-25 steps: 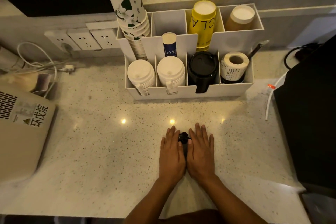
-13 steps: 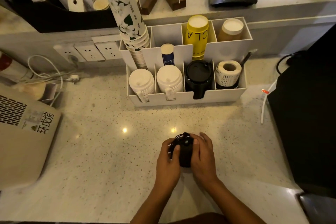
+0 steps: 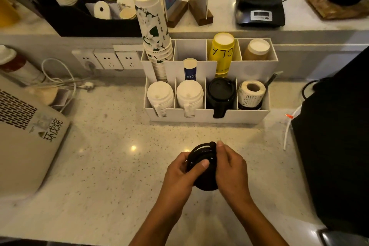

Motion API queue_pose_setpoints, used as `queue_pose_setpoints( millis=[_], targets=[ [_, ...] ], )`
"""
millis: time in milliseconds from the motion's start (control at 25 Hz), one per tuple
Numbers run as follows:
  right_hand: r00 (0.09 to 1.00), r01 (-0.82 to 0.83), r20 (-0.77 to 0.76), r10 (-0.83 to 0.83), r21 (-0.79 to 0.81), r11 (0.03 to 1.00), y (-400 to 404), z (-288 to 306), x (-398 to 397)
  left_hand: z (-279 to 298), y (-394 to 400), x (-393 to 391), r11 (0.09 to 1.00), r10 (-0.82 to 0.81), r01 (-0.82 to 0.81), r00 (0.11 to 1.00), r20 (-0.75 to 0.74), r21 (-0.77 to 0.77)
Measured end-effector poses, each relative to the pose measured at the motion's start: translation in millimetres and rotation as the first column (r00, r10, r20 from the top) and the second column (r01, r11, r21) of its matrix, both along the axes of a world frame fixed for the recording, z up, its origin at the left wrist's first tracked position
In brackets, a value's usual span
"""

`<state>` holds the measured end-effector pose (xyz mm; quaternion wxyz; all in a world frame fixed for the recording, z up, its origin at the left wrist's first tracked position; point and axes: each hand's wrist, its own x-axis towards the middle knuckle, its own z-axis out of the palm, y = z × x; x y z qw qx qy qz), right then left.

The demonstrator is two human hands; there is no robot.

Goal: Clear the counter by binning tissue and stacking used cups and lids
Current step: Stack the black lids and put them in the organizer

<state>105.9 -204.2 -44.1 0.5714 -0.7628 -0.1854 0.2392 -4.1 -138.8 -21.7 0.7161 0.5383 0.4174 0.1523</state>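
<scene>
Fingers of both hands, left [image 3: 180, 173] & right [image 3: 231, 168], curled round black lids [image 3: 203, 168], stacked, glossy, above counter [image 3: 111, 158]

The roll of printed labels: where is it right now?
In the head view, the roll of printed labels lies in the white organizer's front-right compartment, just right of the black lids.

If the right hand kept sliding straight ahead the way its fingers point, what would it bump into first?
Probably the white organizer. The right hand, gripping a black object together with the left hand, points up the bare counter toward its black lids; depth is uncertain.
</scene>
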Motion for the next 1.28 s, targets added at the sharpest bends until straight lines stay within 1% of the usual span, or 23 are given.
queue_pose_setpoints(
  millis=[160, 280, 480, 560, 640, 760, 880, 960, 1040, 1080, 1160, 1280],
  targets=[
    [1.000, -0.006, 0.014, 0.005, 0.049, 0.999, 1.0, 18.7, -1.9, 14.0, -0.3, -4.0, 0.999, 0.029, -0.029, 0.997, 0.066, 0.013],
    [0.998, 0.028, -0.063, -0.026, 0.044, 0.999, 4.6, 27.8, -1.4, 20.7, 0.7, -2.4, 0.999, 0.046, -0.047, 0.995, 0.083, 0.013],
    [0.970, 0.172, -0.178, -0.166, 0.019, 0.985, 14.0, 35.6, 0.9, 20.7, -3.9, -1.1, 0.997, -0.043, 0.041, 0.999, 0.024, 0.072],
    [0.966, 0.177, -0.197, -0.168, 0.029, 0.984, 15.1, 37.8, 1.0, 21.2, -2.4, -0.8, 0.996, -0.033, 0.031, 0.999, 0.028, 0.084],
    [0.972, 0.128, -0.207, -0.114, 0.054, 0.990, 13.7, 41.3, 3.5, 23.3, 2.9, 0.4, 0.996, -0.027, 0.023, 0.999, 0.045, 0.086],
    [0.978, -0.002, -0.206, 0.030, 0.134, 0.991, 7.3, 44.9, 9.6, 26.5, 14.5, 1.6, 0.994, -0.045, 0.037, 0.996, 0.074, 0.105],
    [0.951, -0.085, -0.276, 0.139, 0.200, 0.976, -3.3, 45.4, 17.2, 27.9, 27.1, 3.9, 0.994, -0.051, 0.042, 0.995, 0.086, 0.105],
    [0.941, -0.093, -0.302, 0.155, 0.210, 0.973, -7.5, 45.4, 22.7, 25.3, 36.1, 5.2, 0.997, -0.044, 0.037, 0.995, 0.087, 0.071],
    [0.949, -0.093, -0.282, 0.143, 0.184, 0.978, -8.7, 45.0, 28.7, 25.6, 42.5, 10.6, 0.998, -0.013, 0.007, 0.997, 0.081, 0.068],
    [0.955, -0.082, -0.268, 0.125, 0.167, 0.983, -8.1, 44.7, 30.7, 26.4, 44.8, 14.6, 0.993, 0.011, -0.018, 0.998, 0.058, 0.117],
    [0.969, -0.034, -0.239, 0.063, 0.121, 0.992, -4.8, 43.1, 34.3, 26.7, 48.3, 25.6, 0.953, 0.035, -0.027, 0.999, -0.022, 0.302],
    [0.977, 0.022, -0.214, -0.012, 0.046, 0.999, 1.9, 41.7, 39.6, 27.9, 49.8, 43.0, 0.841, 0.011, 0.055, 0.993, -0.119, 0.539]
  ],
)
